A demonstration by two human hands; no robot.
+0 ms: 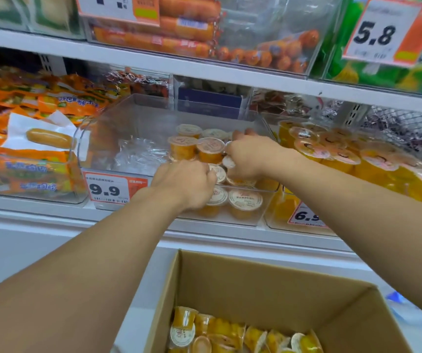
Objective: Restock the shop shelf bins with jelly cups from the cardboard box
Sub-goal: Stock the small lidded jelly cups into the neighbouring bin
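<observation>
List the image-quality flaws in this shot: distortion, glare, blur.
Head view: wide-angle bending bows the shelf edge; glare sheens the clear bin wall and the crumpled plastic inside; the 5.8 price tag reads sharp, its small print smeared; both hands, left and right, are slightly soft among the jelly cups; lighting is even, without hard shadows.

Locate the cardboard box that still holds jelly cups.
In the head view the cardboard box sits open at the bottom centre-right, below the shelf edge and the clear bin, between the person's two forearms, with jelly cups piled in its bottom.
</observation>
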